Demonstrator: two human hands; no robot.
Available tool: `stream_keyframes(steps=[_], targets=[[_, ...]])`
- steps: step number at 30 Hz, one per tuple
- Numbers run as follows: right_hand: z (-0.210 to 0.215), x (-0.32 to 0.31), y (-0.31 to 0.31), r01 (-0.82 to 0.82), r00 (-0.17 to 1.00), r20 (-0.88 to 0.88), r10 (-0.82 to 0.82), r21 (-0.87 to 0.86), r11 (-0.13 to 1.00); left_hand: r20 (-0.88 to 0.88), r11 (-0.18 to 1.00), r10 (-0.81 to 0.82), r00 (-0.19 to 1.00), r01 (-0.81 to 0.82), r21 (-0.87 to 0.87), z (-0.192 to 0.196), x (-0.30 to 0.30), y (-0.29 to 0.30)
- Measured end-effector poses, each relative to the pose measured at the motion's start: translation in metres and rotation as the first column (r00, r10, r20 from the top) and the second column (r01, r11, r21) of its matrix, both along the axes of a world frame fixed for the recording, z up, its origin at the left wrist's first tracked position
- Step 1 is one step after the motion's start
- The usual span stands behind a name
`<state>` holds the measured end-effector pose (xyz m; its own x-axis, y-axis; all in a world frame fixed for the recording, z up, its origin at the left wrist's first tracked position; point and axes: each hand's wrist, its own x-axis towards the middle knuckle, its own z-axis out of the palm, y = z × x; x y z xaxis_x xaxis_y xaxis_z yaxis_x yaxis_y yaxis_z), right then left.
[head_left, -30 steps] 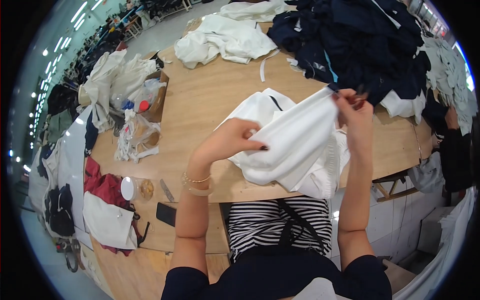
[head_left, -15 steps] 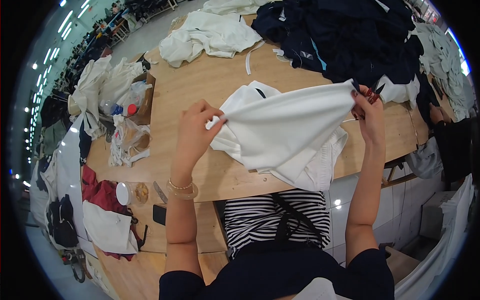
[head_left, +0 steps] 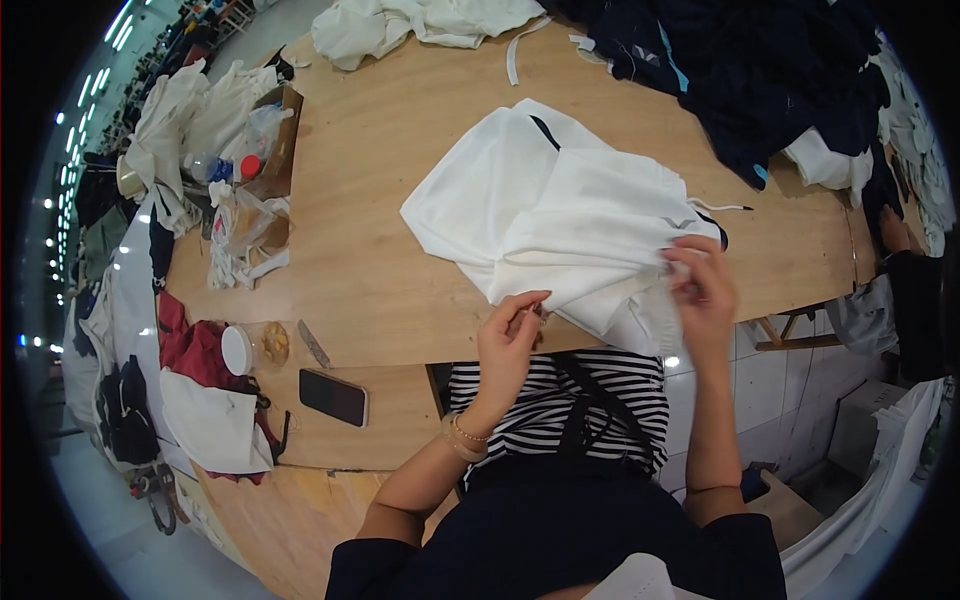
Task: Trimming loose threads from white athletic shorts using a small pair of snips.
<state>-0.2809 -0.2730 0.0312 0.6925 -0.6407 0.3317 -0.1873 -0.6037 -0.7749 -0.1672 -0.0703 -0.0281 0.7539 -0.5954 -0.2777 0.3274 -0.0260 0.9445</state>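
Note:
A white garment (head_left: 560,220) with a gathered, elastic-looking edge lies loosely folded on the table in front of me. A short dark strip shows at its far side, and a white cord (head_left: 722,207) with a dark tip sticks out at its right. My left hand (head_left: 508,345) is closed, thumb and fingers pinching the garment's near edge. Over the garment's right end, beside the gathered edge, is my right hand (head_left: 703,295), its fingers bent and smeared by motion. Whether it holds anything I cannot make out.
A dark navy cloth pile (head_left: 770,80) lies far right, and more white cloth (head_left: 420,25) far off. At left are a cardboard box (head_left: 280,150), a clear jar (head_left: 255,346), a phone (head_left: 333,397) and red cloth (head_left: 190,340). Another person's hand (head_left: 895,230) shows at the right edge.
The garment, stretched up between both hands before, now lies on the table. My left hand has moved right and nearer; my right hand has come down and slightly left. The view has shifted.

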Motion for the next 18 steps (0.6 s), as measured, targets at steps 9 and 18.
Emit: stream_keyframes(steps=[9, 18], targets=[[-0.065, 0.071, 0.033, -0.071, 0.990, -0.130, 0.049, -0.171, 0.983, -0.503, 0.955, 0.114, 0.857, -0.234, -0.181, -0.002, 0.017, -0.044], [-0.030, 0.030, 0.045, -0.148, 0.960, 0.202, 0.195, -0.228, 0.962, -0.625, 0.906, -0.050, 0.779, -0.229, -0.357, 0.045, 0.022, -0.043]])
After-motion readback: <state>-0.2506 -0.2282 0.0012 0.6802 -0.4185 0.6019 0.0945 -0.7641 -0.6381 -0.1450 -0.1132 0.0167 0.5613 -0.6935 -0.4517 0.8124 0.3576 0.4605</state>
